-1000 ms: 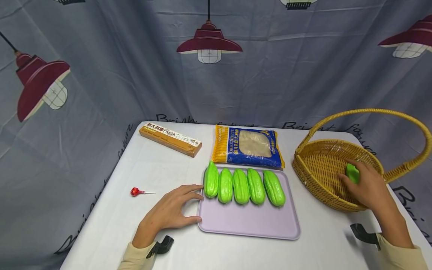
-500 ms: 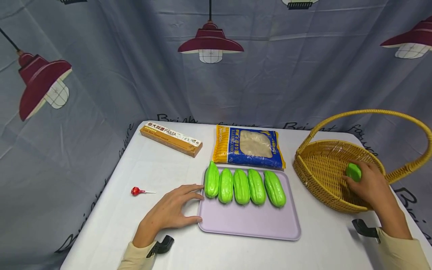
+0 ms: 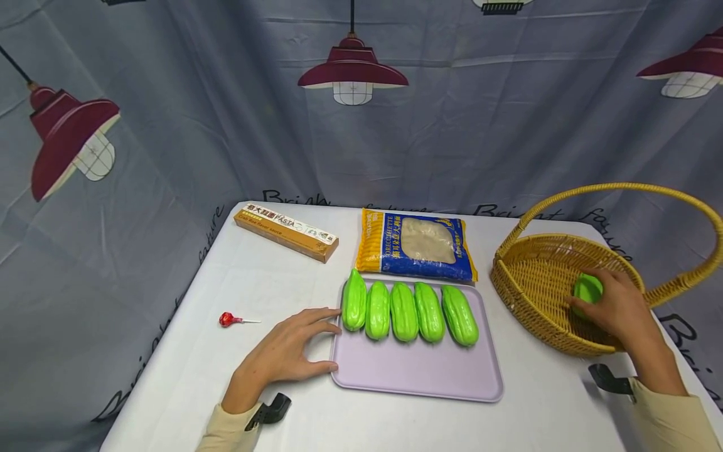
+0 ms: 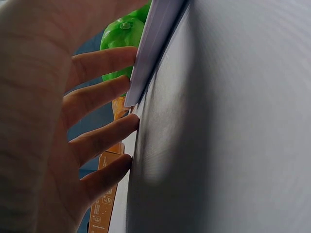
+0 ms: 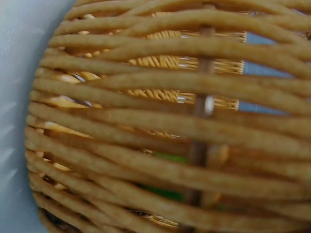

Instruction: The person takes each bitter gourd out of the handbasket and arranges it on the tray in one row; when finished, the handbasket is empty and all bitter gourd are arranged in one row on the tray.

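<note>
On a lilac tray (image 3: 418, 370) lie several bright green ridged gourds (image 3: 403, 312), side by side along its far part. My left hand (image 3: 285, 351) touches the tray's left rim with spread fingers, thumb near the front corner; the left wrist view shows its fingertips (image 4: 127, 85) at the tray's edge. At the right, my right hand (image 3: 620, 311) reaches into a woven basket (image 3: 531, 311) and pinches a green gourd (image 3: 587, 289), mostly hidden by the hand. In the right wrist view the basket's wall (image 5: 146, 116) fills the frame, with some green showing through the weave.
Behind the tray lies a blue and yellow pasta bag (image 3: 418, 245). A brown pasta box (image 3: 286, 232) is at the back left, a red lollipop (image 3: 227, 319) at the left. The basket's tall handle (image 3: 615, 186) arches above it. A grey curtain (image 3: 423, 144) hangs behind the table.
The green gourd in my right hand has tilted and shifted slightly inside the basket, showing more of itself below the fingers. My left hand stays at the tray's rim.
</note>
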The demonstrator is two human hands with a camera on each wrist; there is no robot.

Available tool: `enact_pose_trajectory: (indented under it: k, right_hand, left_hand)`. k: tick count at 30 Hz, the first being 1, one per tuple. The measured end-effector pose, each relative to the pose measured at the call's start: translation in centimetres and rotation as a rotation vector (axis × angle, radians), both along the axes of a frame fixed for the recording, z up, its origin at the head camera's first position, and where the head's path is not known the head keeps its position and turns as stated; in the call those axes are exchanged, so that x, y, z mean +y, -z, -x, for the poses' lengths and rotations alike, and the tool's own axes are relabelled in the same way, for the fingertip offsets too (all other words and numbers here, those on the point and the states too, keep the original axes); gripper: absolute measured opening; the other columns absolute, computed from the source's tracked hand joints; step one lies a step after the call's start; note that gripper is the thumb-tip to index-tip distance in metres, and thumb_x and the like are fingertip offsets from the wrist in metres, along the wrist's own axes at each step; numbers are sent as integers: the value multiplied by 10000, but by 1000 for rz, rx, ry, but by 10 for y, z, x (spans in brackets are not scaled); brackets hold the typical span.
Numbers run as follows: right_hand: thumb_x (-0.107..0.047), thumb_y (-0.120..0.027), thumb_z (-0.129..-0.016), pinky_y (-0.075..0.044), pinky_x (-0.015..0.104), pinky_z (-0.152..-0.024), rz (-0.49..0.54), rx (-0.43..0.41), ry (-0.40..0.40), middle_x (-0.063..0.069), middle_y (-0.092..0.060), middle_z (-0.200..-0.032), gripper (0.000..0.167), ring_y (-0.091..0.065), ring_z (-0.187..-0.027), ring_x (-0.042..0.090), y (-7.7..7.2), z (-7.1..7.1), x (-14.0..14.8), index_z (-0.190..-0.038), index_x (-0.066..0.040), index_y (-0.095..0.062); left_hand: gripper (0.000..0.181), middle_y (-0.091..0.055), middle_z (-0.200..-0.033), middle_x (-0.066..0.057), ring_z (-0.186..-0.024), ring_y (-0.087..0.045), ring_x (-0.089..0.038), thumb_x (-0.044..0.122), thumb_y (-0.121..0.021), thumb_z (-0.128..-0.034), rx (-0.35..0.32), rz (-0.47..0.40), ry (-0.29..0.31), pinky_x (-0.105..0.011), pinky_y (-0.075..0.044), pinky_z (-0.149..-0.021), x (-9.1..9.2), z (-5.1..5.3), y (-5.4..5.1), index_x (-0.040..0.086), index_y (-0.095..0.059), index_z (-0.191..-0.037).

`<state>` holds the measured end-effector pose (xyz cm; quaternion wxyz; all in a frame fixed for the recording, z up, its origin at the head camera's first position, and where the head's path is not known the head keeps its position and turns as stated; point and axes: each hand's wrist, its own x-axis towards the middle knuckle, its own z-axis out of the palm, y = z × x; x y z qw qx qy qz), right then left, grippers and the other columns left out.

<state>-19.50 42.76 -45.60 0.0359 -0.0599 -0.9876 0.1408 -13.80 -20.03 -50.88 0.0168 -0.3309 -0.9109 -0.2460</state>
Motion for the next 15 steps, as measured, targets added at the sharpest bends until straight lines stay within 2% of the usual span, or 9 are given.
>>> enact_pose_trajectory:
  k: [5,10,15]
  right_hand:
    - [-270,-851,-889,-524,726,-748,-3,-22,3,498,-357,-1349,831,-459,-1037,609,1,-3,2,-1470,121,-404]
    - [-284,-874,-876,-489,607,-688,-8,-41,-68,464,-484,-1243,821,-519,-957,545,0,-2,4,-1454,116,-450]
    - [-220,-908,-836,-492,505,-661,10,-3,-142,458,-546,-1236,795,-582,-963,546,-3,-3,-1,-1431,117,-504]
  left_hand:
    - [554,-546,-1609,69,-1479,-523,-200,596,-847,-861,4,2,5,-462,-468,-1210,0,0,0,274,-747,-1301]
    - [554,-545,-1610,67,-1479,-523,-203,596,-851,-859,-2,-1,2,-468,-467,-1210,0,0,0,280,-744,-1301]
    - [554,-542,-1612,68,-1483,-519,-206,588,-854,-860,-6,-4,2,-472,-462,-1215,0,0,0,279,-742,-1306]
